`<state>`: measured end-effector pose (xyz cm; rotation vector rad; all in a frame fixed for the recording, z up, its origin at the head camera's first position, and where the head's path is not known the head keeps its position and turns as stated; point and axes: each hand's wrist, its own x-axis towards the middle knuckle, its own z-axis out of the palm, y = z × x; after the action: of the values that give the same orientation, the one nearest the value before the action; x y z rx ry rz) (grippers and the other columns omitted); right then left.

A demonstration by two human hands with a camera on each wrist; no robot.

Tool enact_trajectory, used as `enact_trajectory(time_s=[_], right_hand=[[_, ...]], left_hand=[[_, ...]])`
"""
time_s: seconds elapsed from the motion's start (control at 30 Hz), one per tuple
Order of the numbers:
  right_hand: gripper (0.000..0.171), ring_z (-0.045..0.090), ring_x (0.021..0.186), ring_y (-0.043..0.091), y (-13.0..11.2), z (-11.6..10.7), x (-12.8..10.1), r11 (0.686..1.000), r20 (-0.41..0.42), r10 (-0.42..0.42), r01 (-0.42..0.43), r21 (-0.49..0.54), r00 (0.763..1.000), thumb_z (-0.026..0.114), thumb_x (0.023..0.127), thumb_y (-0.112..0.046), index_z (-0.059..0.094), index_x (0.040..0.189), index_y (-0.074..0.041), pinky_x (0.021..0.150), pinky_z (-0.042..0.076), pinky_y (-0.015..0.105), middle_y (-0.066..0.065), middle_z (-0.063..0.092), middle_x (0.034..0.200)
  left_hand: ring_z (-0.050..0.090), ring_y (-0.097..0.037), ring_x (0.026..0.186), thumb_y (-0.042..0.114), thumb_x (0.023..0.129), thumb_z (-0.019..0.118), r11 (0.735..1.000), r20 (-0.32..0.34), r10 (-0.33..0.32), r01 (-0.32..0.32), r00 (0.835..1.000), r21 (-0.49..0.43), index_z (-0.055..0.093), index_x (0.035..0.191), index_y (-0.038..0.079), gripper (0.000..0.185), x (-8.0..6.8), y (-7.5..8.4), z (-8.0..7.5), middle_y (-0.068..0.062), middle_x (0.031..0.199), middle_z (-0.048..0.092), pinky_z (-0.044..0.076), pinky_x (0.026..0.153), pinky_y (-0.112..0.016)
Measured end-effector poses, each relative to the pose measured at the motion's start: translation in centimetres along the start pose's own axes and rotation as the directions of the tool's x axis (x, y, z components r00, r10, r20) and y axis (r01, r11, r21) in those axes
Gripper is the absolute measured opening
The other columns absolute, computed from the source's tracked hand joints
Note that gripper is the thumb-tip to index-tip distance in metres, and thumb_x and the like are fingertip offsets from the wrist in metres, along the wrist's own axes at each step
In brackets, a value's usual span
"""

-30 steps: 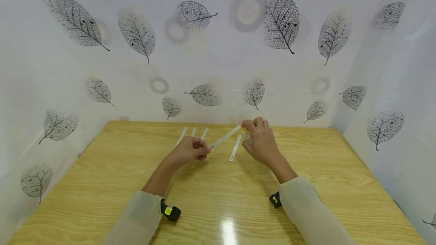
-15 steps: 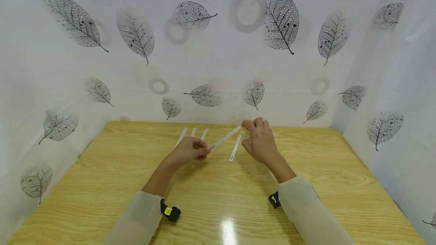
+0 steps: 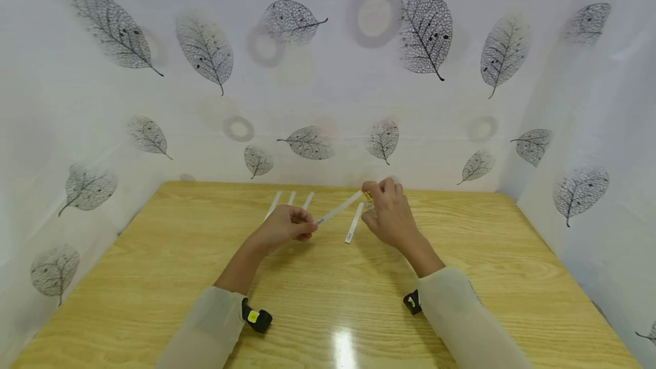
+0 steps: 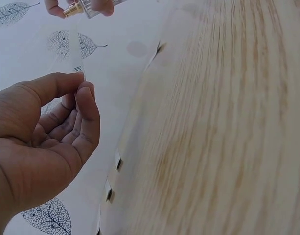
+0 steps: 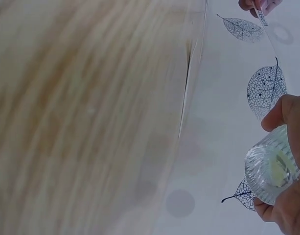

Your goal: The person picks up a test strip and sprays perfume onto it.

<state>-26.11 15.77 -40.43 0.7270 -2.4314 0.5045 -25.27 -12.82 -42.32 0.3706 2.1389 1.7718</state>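
1. A white strip (image 3: 339,208) was held aslant above the table (image 3: 328,295).
2. Its lettered end was pinched by the left hand (image 3: 283,226).
3. A clear bottle (image 5: 268,166) was gripped by the right hand (image 3: 392,215) near the other end.
4. Four more strips (image 3: 354,223) were spread on the table.

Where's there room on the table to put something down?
The table looks bare right of the right hand, left of the left hand, and nearer, between the wrist cameras. It's crowded at the back middle: three white strips, a fourth lying strip, a held strip and the clear bottle.
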Motion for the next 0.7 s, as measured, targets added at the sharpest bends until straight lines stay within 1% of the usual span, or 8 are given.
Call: enact_trajectory(time_s=[0.4,0.7], right_hand=[[0.048,0.035,0.077,0.029,-0.25,-0.06,-0.12,1.0,-0.009,-0.005,0.004,-0.026,1.0,0.068,0.08,-0.003,0.05,0.124,-0.013,0.06,0.029,0.036,0.016,0.044,0.099],[0.048,0.033,0.076,0.028,-0.2,0.06,-0.16,0.999,-0.026,0.008,-0.009,-0.053,1.0,0.069,0.08,-0.003,0.05,0.122,-0.012,0.059,0.027,0.035,0.016,0.043,0.098]], left_hand=[[0.07,-0.04,0.093,0.01,0.098,0.07,1.0,0.003,-0.003,0.003,1.0,0.006,0.069,0.097,-0.002,0.012,0.11,-0.09,-0.04,-0.032,0.106,0.068,0.061,0.084,-0.045],[0.07,-0.04,0.094,0.009,0.098,0.07,1.0,0.008,-0.002,0.002,1.0,0.008,0.069,0.097,-0.002,0.012,0.12,-0.02,-0.05,-0.033,0.106,0.067,0.061,0.084,-0.045]])
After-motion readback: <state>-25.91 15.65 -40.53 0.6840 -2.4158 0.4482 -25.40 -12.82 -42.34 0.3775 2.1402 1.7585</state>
